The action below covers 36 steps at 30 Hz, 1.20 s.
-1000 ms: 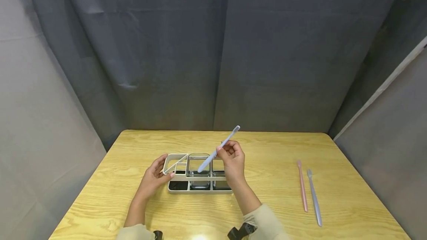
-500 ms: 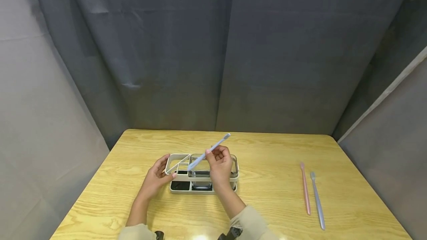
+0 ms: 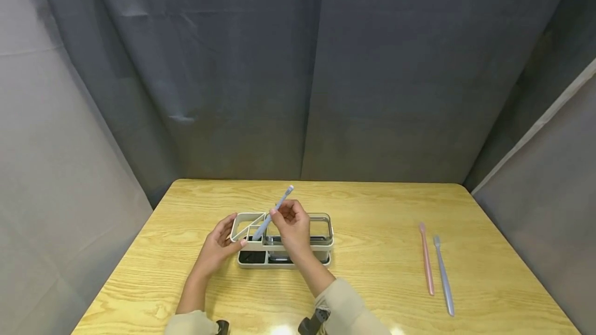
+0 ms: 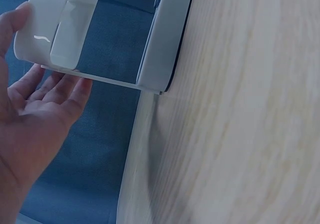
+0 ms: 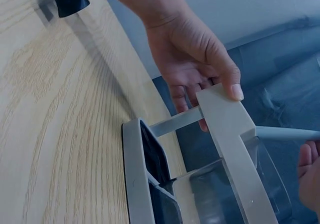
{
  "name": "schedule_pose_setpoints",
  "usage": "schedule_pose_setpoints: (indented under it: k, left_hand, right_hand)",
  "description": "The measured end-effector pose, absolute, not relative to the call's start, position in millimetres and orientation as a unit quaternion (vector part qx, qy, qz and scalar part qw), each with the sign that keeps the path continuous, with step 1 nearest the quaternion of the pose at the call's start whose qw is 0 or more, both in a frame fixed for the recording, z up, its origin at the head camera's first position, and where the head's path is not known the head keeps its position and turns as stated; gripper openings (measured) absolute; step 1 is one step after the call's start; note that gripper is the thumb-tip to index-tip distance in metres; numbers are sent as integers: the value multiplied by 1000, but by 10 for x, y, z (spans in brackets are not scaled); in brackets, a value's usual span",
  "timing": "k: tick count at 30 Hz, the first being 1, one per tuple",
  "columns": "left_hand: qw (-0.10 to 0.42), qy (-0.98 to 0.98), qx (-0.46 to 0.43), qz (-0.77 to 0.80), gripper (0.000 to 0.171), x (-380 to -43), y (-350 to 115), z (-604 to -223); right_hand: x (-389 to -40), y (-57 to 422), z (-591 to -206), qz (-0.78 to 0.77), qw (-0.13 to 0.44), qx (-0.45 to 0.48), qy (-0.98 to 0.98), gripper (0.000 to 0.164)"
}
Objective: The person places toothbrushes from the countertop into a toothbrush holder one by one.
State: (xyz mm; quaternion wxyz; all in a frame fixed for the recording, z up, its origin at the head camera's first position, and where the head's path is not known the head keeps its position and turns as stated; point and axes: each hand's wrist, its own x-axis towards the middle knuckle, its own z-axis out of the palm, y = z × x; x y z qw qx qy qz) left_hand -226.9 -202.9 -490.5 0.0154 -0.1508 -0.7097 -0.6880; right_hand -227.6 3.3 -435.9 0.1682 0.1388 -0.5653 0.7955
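Note:
A two-tier white toothbrush holder [image 3: 321, 247] stands on the table, with divided slots at its left end and clear cups [image 3: 318, 217] in the middle and right. My left hand [image 3: 215, 244] grips the upper tier's left end, thumb in front and fingers behind. Between thumb and fingers, my right hand [image 3: 292, 226] pinches a light blue toothbrush [image 3: 264, 225]. It slants, bristles up and to the right, handle end down at the small slot beside the left cup. In the right wrist view, the toothbrush handle [image 5: 287, 133] meets the holder's top; how deep it sits is hidden.
To the right on the wooden table [image 3: 372, 252] lie a pink toothbrush [image 3: 426, 262] and a blue-grey toothbrush [image 3: 444, 279], side by side. Grey curtains [image 3: 233, 76] hang behind the table and on both sides.
My right hand has moved left with the light blue toothbrush, from over the cups to the small slot. The toothbrush stands steeper and lower. My left hand keeps its hold.

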Motion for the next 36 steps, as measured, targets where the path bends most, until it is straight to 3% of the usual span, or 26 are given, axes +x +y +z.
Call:
schedule_pose_setpoints:
  k: [20,27,36]
  left_hand:
    - [16,-723,-140,-676,71,-2259,-2034,-4933]
    - [12,-727,-131,-674,73,-2239,-2037,-4921]
    - [14,-724,-135,-677,72,-2231,-2027,-4908]
  right_hand:
    - [-2131,30,-4170,686,82,169,-703,10]
    - [-2344,-10,-4453,649,65,167,-740,10]
    - [-2338,-3,-4464,624,67,167,-760,10]
